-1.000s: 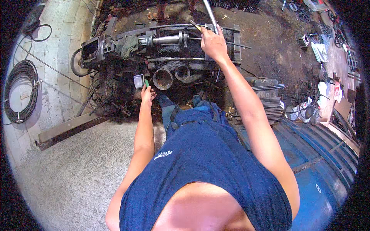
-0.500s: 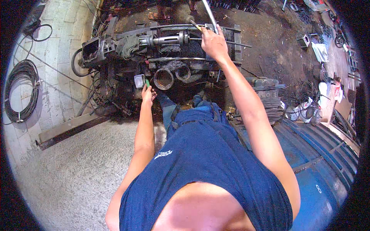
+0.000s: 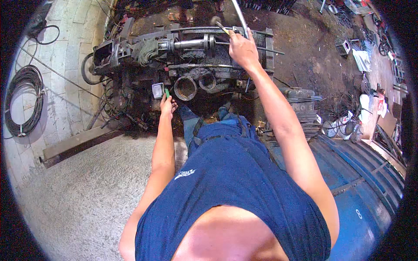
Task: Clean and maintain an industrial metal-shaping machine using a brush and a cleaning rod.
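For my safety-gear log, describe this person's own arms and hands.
The left forearm and right forearm are bare, with no sleeve, watch or wristband visible. The left hand and right hand wear no gloves. The shirt is dark blue with small white print.

Pale jointed block surface (image 3: 65, 78) well left of left-hand fingers (image 3: 173, 105); wall or floor, cannot tell. Long straight ledge (image 3: 74, 147) below and left of same fingers, edging rough grey floor (image 3: 96, 191), speckled, brightly lit. Dark, grimy floor (image 3: 300, 48) right of right-hand fingers (image 3: 234, 37), dotted with pale scraps; dimmer light there. Ridged blue sheet (image 3: 344, 174), worn, below and right of right-hand fingers. Jumbled clutter (image 3: 344, 122) farther right, toward rim.
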Tool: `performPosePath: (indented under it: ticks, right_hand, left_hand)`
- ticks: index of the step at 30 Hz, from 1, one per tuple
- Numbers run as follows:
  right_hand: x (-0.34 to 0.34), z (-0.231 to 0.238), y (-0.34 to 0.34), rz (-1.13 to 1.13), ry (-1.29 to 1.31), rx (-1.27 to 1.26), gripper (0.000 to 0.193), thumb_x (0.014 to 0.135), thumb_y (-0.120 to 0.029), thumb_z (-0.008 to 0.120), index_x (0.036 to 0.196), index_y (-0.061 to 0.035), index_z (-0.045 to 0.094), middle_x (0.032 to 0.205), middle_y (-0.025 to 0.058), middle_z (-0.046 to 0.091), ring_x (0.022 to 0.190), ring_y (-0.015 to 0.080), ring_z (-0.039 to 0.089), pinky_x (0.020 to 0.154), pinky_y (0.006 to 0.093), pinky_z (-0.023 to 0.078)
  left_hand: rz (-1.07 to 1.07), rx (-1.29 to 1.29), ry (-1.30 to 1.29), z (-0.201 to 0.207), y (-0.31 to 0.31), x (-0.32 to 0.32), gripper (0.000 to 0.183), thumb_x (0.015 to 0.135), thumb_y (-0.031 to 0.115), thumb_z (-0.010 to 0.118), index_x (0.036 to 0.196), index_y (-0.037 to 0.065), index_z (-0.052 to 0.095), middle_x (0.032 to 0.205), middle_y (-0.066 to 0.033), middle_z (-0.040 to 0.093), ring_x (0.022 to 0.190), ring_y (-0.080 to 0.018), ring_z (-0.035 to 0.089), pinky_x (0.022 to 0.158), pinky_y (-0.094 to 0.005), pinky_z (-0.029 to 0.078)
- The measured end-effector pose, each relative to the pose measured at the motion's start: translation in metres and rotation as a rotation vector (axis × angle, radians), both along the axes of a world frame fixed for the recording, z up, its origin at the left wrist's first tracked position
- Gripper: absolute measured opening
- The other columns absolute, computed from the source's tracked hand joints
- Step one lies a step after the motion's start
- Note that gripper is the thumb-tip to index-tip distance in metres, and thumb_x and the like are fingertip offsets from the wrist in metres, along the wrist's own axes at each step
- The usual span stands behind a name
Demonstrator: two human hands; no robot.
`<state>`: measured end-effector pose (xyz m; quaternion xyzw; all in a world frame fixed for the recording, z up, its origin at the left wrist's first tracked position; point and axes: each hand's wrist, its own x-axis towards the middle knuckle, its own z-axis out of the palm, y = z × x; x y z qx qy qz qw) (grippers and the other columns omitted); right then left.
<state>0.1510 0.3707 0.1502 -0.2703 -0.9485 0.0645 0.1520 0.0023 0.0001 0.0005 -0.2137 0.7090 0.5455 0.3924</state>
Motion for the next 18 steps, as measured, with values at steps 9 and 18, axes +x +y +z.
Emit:
performPosePath:
  ticks: [9, 18]
  right_hand:
    - [0.003, -0.056, -0.092, -0.328, 0.388, -0.546, 0.042, 0.092, -0.011, 0.044, 0.129, 0.0087, 0.045, 0.101, 0.0293, 0.059, 0.092, 0.0437, 0.060, 0.082, 0.0487, 0.048]
    - [-0.021, -0.050, -0.091, -0.318, -0.057, -0.529, 0.052, 0.088, -0.004, 0.044, 0.136, 0.0101, 0.032, 0.106, 0.0297, 0.055, 0.088, 0.0422, 0.064, 0.076, 0.0465, 0.054]
  left_hand:
    - [0.008, 0.018, -0.007, -0.001, -0.005, -0.001, 0.057, 0.094, 0.017, 0.054, 0.146, 0.022, 0.031, 0.073, -0.0002, 0.053, 0.058, -0.0119, 0.054, 0.053, -0.0295, 0.051]
    - [-0.027, 0.026, -0.009, -0.005, -0.007, -0.004, 0.057, 0.094, 0.018, 0.055, 0.146, 0.021, 0.032, 0.072, 0.0005, 0.053, 0.057, -0.0116, 0.054, 0.054, -0.0300, 0.051]
